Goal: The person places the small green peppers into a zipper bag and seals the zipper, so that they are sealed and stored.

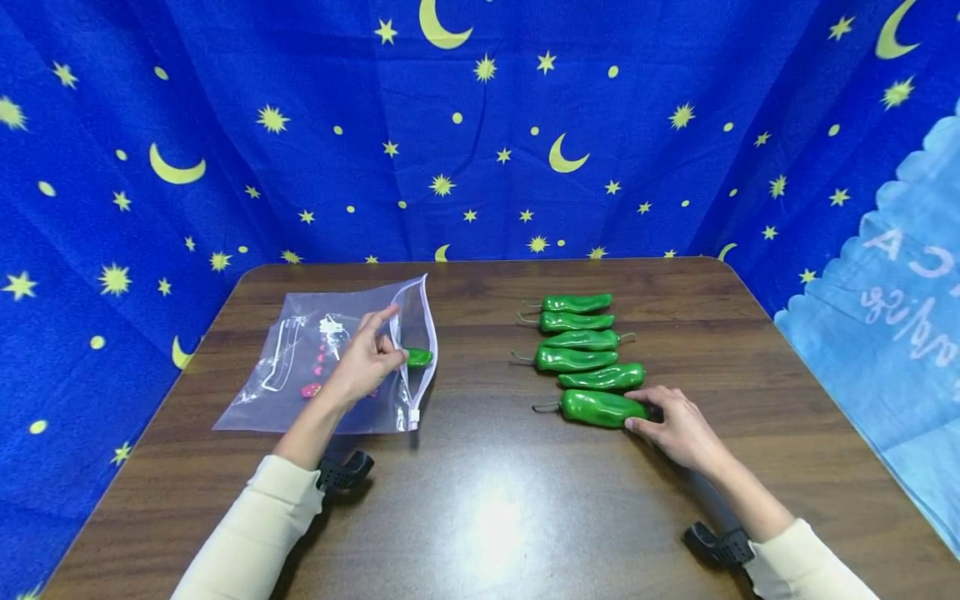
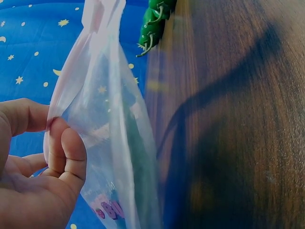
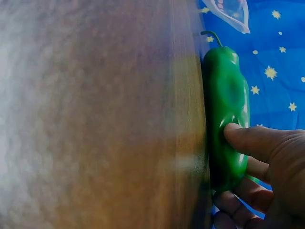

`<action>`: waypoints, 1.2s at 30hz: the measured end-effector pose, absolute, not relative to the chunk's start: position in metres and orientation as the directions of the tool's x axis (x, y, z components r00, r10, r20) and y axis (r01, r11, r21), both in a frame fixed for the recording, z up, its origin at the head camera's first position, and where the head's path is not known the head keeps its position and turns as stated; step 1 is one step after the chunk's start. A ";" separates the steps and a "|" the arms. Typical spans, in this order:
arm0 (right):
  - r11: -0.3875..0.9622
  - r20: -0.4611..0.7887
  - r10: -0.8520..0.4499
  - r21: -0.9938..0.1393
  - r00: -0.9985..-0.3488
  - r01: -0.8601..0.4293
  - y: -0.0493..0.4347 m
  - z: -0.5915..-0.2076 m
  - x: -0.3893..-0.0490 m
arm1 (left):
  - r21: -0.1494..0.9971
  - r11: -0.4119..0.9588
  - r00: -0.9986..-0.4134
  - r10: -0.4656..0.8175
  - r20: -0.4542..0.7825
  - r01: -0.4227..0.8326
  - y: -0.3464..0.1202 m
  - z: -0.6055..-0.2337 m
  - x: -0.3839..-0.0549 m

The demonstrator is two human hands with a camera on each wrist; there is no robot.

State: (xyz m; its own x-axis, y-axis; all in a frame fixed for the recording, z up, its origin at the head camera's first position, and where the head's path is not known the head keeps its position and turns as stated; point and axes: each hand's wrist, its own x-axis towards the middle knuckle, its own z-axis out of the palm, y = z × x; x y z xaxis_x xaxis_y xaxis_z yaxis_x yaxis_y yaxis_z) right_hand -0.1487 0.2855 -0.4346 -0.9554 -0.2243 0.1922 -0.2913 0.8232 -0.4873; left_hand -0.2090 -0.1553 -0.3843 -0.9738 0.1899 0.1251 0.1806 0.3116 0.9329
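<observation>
My left hand (image 1: 367, 358) pinches the upper edge of a clear zip bag (image 1: 300, 333) and keeps its mouth parted toward the right. Inside that mouth lies a green pepper (image 1: 418, 358), mostly covered by the plastic and my fingers. In the left wrist view, thumb and fingers close on the bag's rim (image 2: 52, 121). My right hand (image 1: 678, 425) grips the blunt end of the nearest green pepper (image 1: 596, 408), thumb on its near side and fingers round the far side. The right wrist view shows this pepper (image 3: 224, 109) lying along the table, stem pointing away from the hand.
Beyond the held pepper, several more green peppers (image 1: 576, 359) lie in a column on the brown wooden table (image 1: 480, 467). A white slider (image 1: 414, 417) sits at the bag's near corner. A blue star-patterned cloth (image 1: 480, 167) hangs behind the table.
</observation>
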 end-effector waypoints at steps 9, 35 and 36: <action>0.806 0.147 -0.193 -0.540 -0.970 -0.243 0.283 -0.429 -0.147 | 0.935 0.311 -0.975 0.189 0.115 0.171 -0.156 -0.382 -0.208; 0.716 0.242 -0.237 -0.611 -0.941 -0.337 0.238 -0.407 -0.158 | 0.916 0.361 -0.975 0.195 0.108 0.174 -0.157 -0.384 -0.206; 0.711 0.241 -0.241 -0.615 -0.940 -0.340 0.235 -0.406 -0.159 | 0.917 0.360 -0.975 0.195 0.107 0.173 -0.157 -0.384 -0.205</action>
State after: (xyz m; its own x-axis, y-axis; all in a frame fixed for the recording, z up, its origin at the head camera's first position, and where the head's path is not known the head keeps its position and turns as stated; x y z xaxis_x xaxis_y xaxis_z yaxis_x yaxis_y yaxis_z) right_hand -0.1586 0.2349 -0.4057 -0.9402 -0.2409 0.2408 -0.3399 0.7113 -0.6152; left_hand -0.2055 -0.1568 -0.3841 -0.9748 0.1955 0.1072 0.1730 0.3598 0.9168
